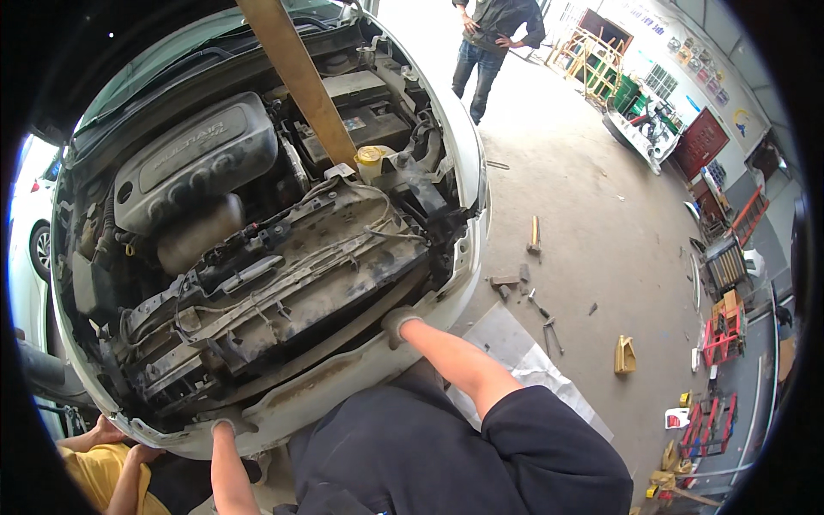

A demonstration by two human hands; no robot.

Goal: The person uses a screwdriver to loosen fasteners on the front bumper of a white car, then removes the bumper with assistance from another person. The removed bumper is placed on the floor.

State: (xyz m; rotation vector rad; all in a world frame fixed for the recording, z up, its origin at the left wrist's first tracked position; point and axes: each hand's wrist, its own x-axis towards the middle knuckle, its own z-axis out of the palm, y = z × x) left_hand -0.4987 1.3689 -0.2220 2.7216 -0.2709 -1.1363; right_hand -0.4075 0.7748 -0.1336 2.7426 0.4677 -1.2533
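The right hand [397,326], gloved, looks closed over the upper edge of the white bumper [343,373]; the left hand [233,425], also gloved, lies on that edge farther left, and I cannot tell whether it grips or only rests. The bumper runs between and below both hands, with the dusty front carrier [283,318] just beyond them. Handling it well, I judge, calls for even pressure from both hands, since a long thin panel could twist if one end leads. Fingers are best clear of the gap beyond the right hand. Left of the left hand, a co-worker in a yellow top [99,472] has hands near the bumper's corner, so matching effort with that person seems wise.
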